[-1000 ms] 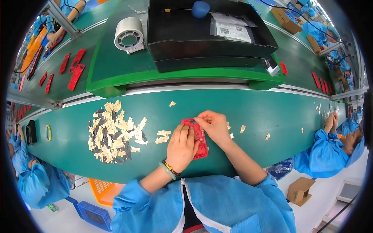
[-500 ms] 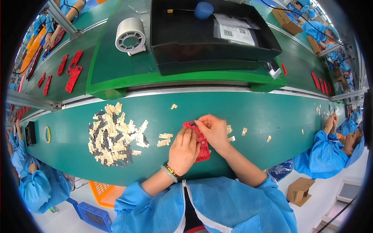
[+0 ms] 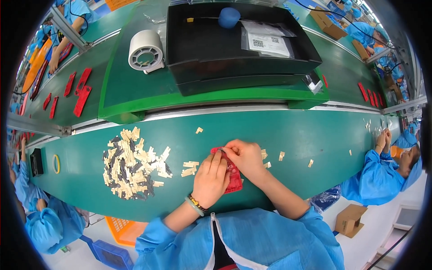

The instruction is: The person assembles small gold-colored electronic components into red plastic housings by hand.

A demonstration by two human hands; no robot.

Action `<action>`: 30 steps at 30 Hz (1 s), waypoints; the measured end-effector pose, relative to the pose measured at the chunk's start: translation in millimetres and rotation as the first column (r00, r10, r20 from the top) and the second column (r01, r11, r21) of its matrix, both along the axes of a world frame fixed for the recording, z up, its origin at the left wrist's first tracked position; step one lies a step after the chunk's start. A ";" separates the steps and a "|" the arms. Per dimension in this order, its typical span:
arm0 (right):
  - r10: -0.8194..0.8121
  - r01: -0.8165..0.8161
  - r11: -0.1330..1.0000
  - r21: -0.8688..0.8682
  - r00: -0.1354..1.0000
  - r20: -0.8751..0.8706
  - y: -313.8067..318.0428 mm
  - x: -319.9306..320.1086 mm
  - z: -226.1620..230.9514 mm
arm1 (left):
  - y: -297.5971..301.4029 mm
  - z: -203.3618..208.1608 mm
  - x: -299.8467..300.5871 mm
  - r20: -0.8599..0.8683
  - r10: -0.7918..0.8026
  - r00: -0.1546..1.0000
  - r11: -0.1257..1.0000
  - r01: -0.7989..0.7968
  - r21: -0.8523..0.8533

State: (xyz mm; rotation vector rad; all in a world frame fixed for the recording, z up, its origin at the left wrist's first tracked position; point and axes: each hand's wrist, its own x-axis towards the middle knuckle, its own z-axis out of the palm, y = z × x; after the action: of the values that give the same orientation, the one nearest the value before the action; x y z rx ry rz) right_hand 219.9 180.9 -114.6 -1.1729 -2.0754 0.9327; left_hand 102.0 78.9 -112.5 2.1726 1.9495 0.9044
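Observation:
A red plastic housing [image 3: 234, 182], long and narrow, lies on the green table in front of me. My left hand [image 3: 210, 176] is wrapped over its left side and grips it. At the far end of the housing, my right hand [image 3: 245, 158] pinches its thumb and fingers together; a bit of dark material shows there, too small to name. Left of my hands is a heap of small cream and dark grey flat pieces [image 3: 132, 166]. A few loose cream pieces [image 3: 190, 168] lie between the heap and my left hand, others [image 3: 281, 156] to the right.
A raised green shelf [image 3: 211, 100] ahead carries a black box [image 3: 243, 67] and a small white fan [image 3: 146, 50]. Red parts [image 3: 82, 101] lie on the belt at far left. Co-workers [image 3: 373, 175] sit on both sides. An orange crate [image 3: 121, 231] stands below the table edge.
The whole view has shifted slightly, so the shelf and table sit lower in it. My right fingers have curled closer over the housing's far end; my left hand keeps its hold.

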 end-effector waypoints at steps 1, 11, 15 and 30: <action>0.052 -0.062 0.986 0.154 0.996 0.072 1.7 0.4 3.7 | 0.0 -0.6 -0.6 -0.001 0.002 1.000 1.000 -0.002 0.002; 0.036 -0.180 0.846 0.501 0.958 0.283 -4.7 28.5 11.5 | 5.4 3.1 1.3 -0.047 -0.010 0.999 0.999 0.009 -0.035; 0.180 -0.308 0.802 0.512 0.941 0.285 -27.0 45.4 13.1 | 12.8 9.5 4.9 -0.076 -0.004 0.997 0.998 -0.002 -0.069; 0.555 -0.609 0.705 0.364 0.793 0.251 -46.8 68.7 -10.8 | 28.6 2.7 8.5 -0.436 -0.041 0.899 0.995 -0.002 -0.097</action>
State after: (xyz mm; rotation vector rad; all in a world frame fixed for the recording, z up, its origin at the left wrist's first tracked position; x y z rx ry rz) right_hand 288.7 134.1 -125.5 -0.3295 -2.6471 0.6014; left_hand 110.5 107.5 -109.7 2.4985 2.0874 0.3198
